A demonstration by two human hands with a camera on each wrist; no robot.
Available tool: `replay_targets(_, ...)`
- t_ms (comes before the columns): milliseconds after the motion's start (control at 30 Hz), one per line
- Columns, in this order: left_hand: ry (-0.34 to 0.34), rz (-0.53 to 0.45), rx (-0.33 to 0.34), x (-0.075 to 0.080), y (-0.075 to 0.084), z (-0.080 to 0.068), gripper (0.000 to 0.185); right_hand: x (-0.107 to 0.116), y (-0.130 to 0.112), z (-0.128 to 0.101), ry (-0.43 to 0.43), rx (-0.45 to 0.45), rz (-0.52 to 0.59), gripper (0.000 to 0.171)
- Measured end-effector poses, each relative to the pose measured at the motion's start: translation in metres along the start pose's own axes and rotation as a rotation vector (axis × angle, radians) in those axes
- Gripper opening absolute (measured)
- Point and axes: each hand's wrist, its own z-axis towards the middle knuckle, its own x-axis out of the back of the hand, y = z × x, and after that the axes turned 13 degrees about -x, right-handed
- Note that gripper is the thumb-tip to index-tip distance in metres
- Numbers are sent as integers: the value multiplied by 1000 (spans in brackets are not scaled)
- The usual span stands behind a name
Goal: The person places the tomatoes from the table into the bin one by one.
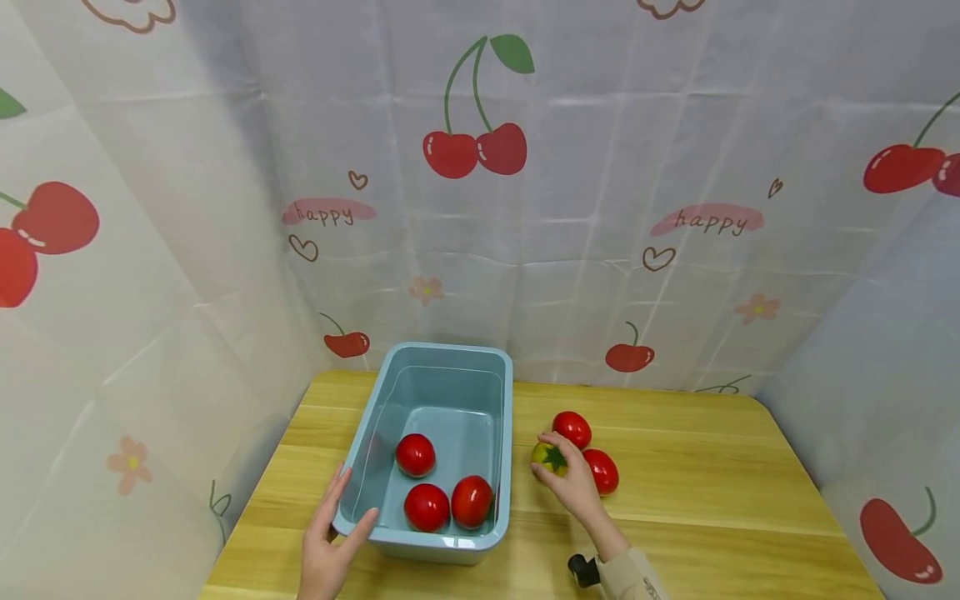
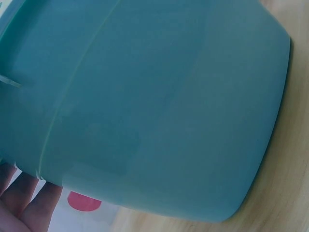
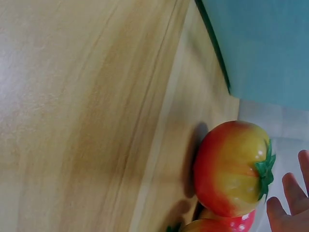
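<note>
My left hand (image 1: pixel 327 542) holds the near left corner of a light blue plastic bin (image 1: pixel 507 433), with its thumb at the front rim and its fingers along the left side. In the left wrist view, fingers (image 2: pixel 41 205) show beyond the edge of the bin wall. My right hand (image 1: pixel 573 483) is over a glossy yellow and red tomato (image 3: pixel 231 169) with a green leafy top. Its thumb and index finger are spread about the tomato in the head view, while in the right wrist view the visible fingers (image 3: pixel 292 193) stand apart from it.
Three red tomatoes (image 1: pixel 426 507) lie inside the bin, toward its near end. On the wooden table (image 1: pixel 697 483), one red tomato (image 1: pixel 572 429) lies behind the right hand and another red tomato (image 1: pixel 602 472) beside it. A cherry-printed curtain (image 1: pixel 570 275) surrounds the table.
</note>
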Motion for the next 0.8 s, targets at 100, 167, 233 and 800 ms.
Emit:
replay_targets(100,0,2,-11,0,0,0,67,0,4,1,-7,-12,-8,45)
replay_targets(167,0,-2,-16,0,1,0,67,0,6,2,-10,-18,-19,46)
replay_targets(233,-3,4,-12,0,0,0,67,0,9,2,-8,-26,-28,46)
replay_targets(800,5,-2,-6,-1,1,0,66,-8,35,-2,-50,-32,-60,53)
